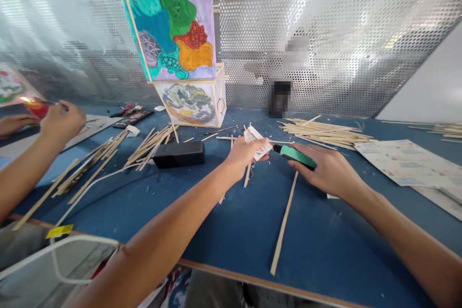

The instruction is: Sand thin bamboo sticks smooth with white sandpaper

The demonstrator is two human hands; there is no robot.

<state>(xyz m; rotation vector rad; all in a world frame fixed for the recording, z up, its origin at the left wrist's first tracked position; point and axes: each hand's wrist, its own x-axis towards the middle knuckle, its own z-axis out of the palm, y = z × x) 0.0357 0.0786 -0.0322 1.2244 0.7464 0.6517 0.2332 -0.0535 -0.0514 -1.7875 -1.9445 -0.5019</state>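
The printed card (254, 134) was up over the middle of the counter (231, 236), pinched in the left hand (245, 152), with the right hand (330, 168) wrapped round a green cutter (298, 155), its tip just beside the card. Kinda cluttered: a loose strip (285, 224) lay nearer the front edge, a black box (178, 155) sat left by piled sticks (144, 149), and painted panels (191, 101) stood behind.

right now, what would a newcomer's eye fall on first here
Probably the brightly painted panel, left of centre, above a smaller painted box at the back of the blue table. Next, the green tool in the right hand, pointing toward the white printed piece held in the left hand.
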